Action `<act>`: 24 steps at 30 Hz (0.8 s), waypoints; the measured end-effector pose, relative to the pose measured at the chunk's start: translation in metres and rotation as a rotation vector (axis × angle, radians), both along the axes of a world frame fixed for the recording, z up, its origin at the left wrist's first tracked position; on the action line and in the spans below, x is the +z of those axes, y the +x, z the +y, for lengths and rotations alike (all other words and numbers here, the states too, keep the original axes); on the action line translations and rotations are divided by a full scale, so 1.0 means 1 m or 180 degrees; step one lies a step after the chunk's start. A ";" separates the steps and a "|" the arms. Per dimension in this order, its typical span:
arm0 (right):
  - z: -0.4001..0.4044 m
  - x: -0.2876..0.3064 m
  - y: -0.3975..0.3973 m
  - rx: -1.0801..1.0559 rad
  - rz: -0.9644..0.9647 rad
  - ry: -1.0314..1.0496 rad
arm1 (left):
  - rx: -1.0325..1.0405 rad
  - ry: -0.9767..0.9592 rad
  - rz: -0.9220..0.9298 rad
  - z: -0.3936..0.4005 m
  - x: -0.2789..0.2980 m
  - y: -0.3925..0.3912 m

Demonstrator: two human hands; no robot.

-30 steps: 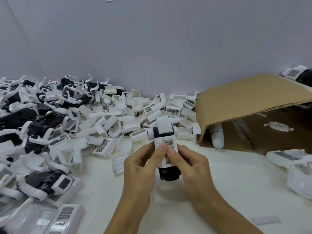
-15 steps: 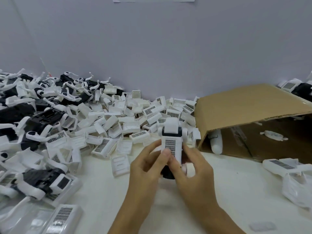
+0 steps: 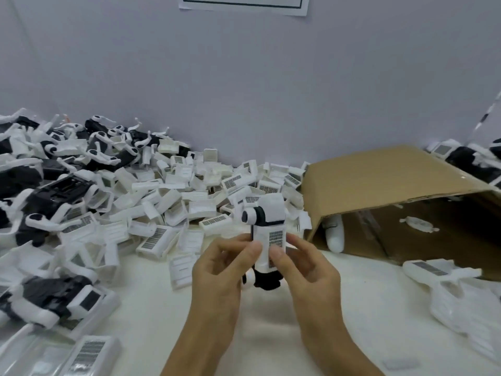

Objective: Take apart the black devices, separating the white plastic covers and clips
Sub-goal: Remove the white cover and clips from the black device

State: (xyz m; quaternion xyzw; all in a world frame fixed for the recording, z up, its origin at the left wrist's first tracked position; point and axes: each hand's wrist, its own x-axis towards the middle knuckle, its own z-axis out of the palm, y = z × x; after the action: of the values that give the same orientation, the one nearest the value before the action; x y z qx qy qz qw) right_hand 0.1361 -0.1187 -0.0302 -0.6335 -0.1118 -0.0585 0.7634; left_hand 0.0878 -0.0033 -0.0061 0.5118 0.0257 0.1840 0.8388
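1. Head view: held upright over the white table [image 3: 366,294], a black device [image 3: 267,278] with a white plastic cover [image 3: 272,240] on its front.
2. Left hand [image 3: 219,270]: fingers curled round the device's left side, thumb pressed on the lower left of the cover, just beside the other thumb.
3. Right hand [image 3: 306,267]: fingers wrapped behind the device's right side, thumb tip laid on the grid-printed label of the cover.
4. At the top of the device, a white rounded clip [image 3: 273,210] and a round white-rimmed knob [image 3: 248,215] sticking out to the left, both clear of the fingers.
5. Below the hands, the device's black lower end and a small white rounded part showing, close above the table; contact with the table cannot be told.
6. Behind the hands, against the grey wall [image 3: 244,90], a pile of loose white covers [image 3: 189,196], many with the same dark grid labels.
7. Farther left, a heap of black devices with white clips [image 3: 62,164] attached, reaching down along the left edge.
8. At the right, a cardboard box [image 3: 379,183] lying on its side, opening turned toward the camera, white pieces inside.
9. In front of the box at the far right, more white parts [image 3: 444,278] on the table.
10. At the top edge, on the wall, a sheet of paper [image 3: 244,4] with a dark border.
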 end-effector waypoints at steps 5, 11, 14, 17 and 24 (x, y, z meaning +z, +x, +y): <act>-0.041 0.008 0.013 0.0301 0.0966 -0.0077 | 0.0210 -0.0345 0.0147 0.001 -0.026 0.016; -0.135 0.093 0.033 -0.0360 0.1396 -0.0571 | 0.0264 0.1187 0.0595 -0.004 -0.056 0.033; -0.186 0.177 0.060 -0.0862 0.0931 0.0079 | 0.0108 0.1673 0.0488 -0.008 -0.059 0.035; -0.217 0.243 0.077 -0.1807 0.0631 0.0261 | 0.0223 0.1543 0.0522 -0.006 -0.067 0.040; -0.166 0.135 0.060 -0.2417 0.0433 0.0188 | 0.0194 0.1268 0.0640 -0.001 -0.069 0.045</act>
State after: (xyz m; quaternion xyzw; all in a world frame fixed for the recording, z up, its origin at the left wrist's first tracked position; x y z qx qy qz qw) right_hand 0.1962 -0.2847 0.1045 -0.6100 0.1834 -0.2980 0.7110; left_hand 0.1332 -0.0046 -0.0752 0.6821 0.0878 0.1588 0.7084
